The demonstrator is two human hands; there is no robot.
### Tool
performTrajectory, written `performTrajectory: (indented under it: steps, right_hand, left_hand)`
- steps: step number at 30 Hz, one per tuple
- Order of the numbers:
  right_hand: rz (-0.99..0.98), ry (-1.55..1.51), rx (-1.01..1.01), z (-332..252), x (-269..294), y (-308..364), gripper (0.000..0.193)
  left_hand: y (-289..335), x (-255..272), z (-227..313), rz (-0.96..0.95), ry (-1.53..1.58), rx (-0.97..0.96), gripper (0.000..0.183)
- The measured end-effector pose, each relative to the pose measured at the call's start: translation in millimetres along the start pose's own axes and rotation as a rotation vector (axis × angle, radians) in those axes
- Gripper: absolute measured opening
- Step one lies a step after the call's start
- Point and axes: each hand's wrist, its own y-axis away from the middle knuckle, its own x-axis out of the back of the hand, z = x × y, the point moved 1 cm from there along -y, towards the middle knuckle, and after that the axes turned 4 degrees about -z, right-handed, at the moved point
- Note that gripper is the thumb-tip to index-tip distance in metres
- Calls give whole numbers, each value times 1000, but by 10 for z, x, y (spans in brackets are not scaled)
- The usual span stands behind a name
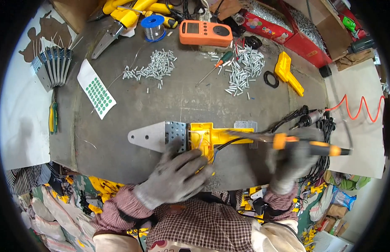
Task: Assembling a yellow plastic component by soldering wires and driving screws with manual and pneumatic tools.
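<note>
A yellow plastic housing half (206,133) lies open on the bench, with pale and dark wires in its hollow. A perforated metal plate (176,130) and a pointed grey metal plate (148,137) extend from its left side. My left hand (175,176), in a grey glove, holds the housing from the near side, thumb on the perforated plate and fingers over the near part. My right hand (291,161), also gloved and blurred by motion, is closed round a soldering iron (314,147) with an orange and black handle. Its blurred shaft reaches left above the housing's handle part.
Two heaps of small metal pins (155,67) (244,69) lie at the back, a screwdriver (216,67) between them. Behind stand a solder spool (154,28) and an orange meter (205,33). A sticker sheet (96,89) lies left; black cables (325,130) and a yellow part (288,73) lie right.
</note>
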Motion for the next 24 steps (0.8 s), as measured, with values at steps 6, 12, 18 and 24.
performTrajectory:
  steps: [6,12,18,24]
  right_hand:
    - [-343,-228,46,-139,-155,-805,33]
    - [-319,-238,110,53,-445,-1368,29]
    - [-360,-65,201,291,-718,-1487,27]
    - [-351,85,383,590,-983,-1731,30]
  left_hand:
    - [122,501,-493,57,-168,260,42]
    - [-288,881,-1125,-302,537,605,31]
    - [-41,847,-872,172,115,195,33]
    - [231,523,-614,122,-226,-15,43]
